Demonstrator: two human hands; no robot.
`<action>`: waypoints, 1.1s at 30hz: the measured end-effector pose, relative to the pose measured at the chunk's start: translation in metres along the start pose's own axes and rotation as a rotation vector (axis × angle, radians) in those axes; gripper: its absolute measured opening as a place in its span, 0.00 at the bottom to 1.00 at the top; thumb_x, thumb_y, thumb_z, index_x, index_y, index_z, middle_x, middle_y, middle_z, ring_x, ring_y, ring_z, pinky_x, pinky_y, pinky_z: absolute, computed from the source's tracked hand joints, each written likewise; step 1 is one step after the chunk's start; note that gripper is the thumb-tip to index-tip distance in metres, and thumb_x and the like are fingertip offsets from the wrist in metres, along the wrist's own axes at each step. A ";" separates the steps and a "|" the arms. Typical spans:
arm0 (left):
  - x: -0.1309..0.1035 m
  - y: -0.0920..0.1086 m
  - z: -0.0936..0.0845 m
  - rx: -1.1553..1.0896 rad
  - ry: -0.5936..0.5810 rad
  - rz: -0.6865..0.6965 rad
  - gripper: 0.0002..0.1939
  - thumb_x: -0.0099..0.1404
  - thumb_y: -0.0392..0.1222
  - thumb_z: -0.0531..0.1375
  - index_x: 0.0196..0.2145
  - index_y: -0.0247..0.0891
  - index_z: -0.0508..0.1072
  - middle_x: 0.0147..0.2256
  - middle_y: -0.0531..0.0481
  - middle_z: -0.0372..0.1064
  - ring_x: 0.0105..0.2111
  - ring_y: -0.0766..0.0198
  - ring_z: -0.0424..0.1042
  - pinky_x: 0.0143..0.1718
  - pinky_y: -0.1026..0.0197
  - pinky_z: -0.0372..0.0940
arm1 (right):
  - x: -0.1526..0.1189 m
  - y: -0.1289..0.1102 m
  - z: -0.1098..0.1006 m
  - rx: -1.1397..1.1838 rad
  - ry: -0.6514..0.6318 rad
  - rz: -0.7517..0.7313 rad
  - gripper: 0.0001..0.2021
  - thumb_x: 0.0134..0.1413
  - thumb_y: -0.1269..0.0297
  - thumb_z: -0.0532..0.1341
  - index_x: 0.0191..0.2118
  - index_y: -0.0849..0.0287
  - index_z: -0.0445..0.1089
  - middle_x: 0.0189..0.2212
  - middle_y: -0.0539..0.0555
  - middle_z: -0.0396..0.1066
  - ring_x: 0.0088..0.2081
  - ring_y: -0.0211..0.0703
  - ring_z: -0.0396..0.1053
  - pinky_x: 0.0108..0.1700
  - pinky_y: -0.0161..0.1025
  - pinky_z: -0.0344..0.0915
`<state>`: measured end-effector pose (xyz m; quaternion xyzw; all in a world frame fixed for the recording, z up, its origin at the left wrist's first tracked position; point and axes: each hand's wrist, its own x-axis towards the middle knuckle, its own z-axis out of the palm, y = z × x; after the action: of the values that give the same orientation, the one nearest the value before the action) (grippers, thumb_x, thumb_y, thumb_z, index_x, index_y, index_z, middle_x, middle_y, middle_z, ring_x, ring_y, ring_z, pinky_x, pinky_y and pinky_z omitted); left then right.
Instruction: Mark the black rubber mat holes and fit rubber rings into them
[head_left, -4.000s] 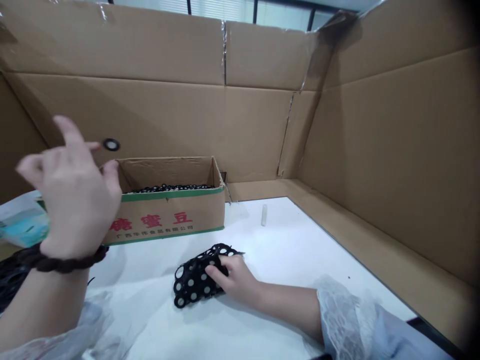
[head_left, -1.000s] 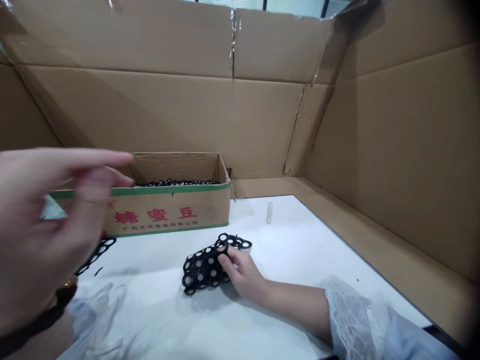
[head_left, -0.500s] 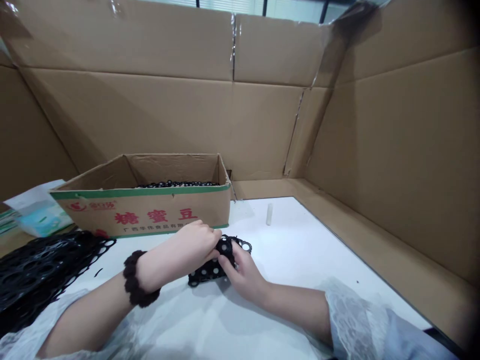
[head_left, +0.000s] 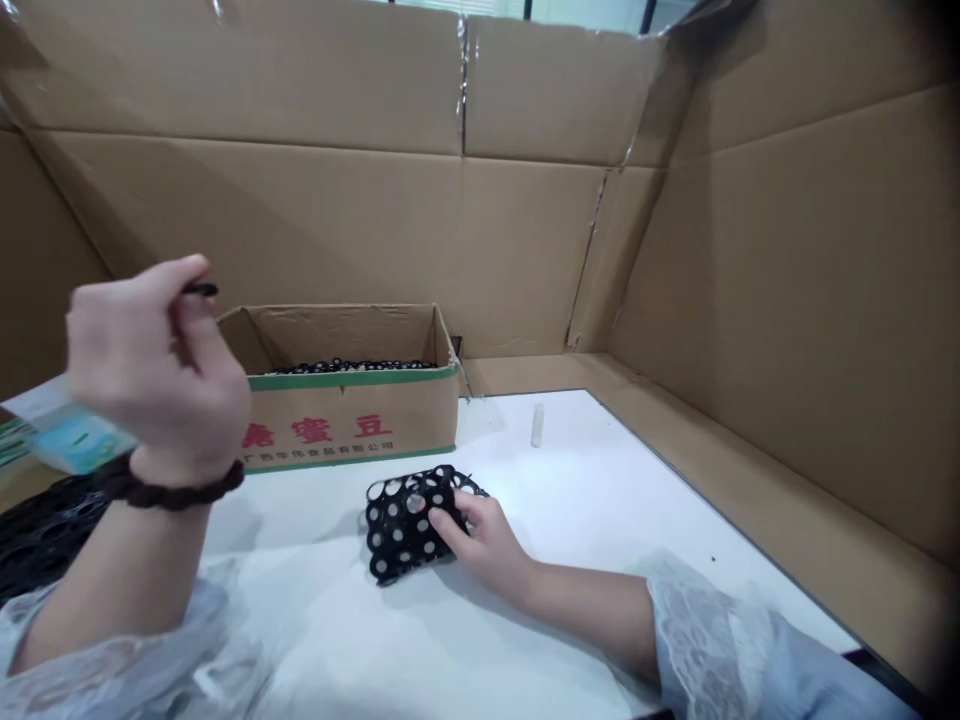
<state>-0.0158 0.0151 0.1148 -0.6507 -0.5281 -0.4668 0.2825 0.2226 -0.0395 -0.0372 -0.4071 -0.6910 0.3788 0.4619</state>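
My right hand [head_left: 484,540] pinches the right side of a black perforated rubber sheet [head_left: 401,530] between thumb and fingers. The sheet has rows of round holes with pale light showing through, and it looks doubled or stacked. It is tilted above or against the white table. My left hand [head_left: 161,360] is raised at the left, in front of the cardboard box's left part. Its thumb and forefinger are closed on a small black scrap [head_left: 201,289], of which only a short end shows. A dark fuzzy band is round the left wrist.
A cardboard box [head_left: 352,425] with red print holds many black ring-like pieces [head_left: 352,367]. More black perforated sheets [head_left: 45,535] lie at the left. A small clear tube [head_left: 538,425] stands or lies on the white table [head_left: 585,520]. Tall cardboard walls [head_left: 337,220] surround the table.
My left hand has left the sheet and moved up and to the left, carrying a small black scrap. My right hand has stayed on the sheet, which now shows more of its face.
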 end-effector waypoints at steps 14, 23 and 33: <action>-0.044 0.079 0.024 -0.322 -1.049 0.664 0.08 0.61 0.44 0.55 0.31 0.38 0.71 0.30 0.50 0.71 0.32 0.62 0.68 0.32 0.64 0.59 | 0.003 -0.002 -0.003 0.041 0.011 -0.027 0.16 0.59 0.53 0.46 0.28 0.59 0.58 0.23 0.49 0.54 0.27 0.36 0.52 0.29 0.34 0.53; -0.026 0.066 0.031 -0.595 -1.186 0.270 0.11 0.61 0.45 0.54 0.30 0.39 0.73 0.25 0.55 0.71 0.25 0.68 0.67 0.25 0.68 0.58 | 0.000 -0.006 -0.002 -0.009 -0.013 -0.081 0.12 0.59 0.61 0.46 0.25 0.57 0.48 0.20 0.45 0.47 0.23 0.34 0.47 0.26 0.34 0.47; 0.013 -0.024 0.025 0.176 -0.077 -0.075 0.22 0.64 0.46 0.49 0.52 0.32 0.65 0.52 0.36 0.59 0.52 0.44 0.58 0.45 0.45 0.55 | 0.002 0.001 -0.001 0.077 0.116 0.006 0.13 0.60 0.61 0.47 0.25 0.57 0.48 0.22 0.45 0.46 0.25 0.34 0.46 0.28 0.34 0.47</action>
<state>-0.0302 0.0491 0.1135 -0.6206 -0.6014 -0.4035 0.3006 0.2234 -0.0371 -0.0368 -0.4122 -0.6469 0.3822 0.5153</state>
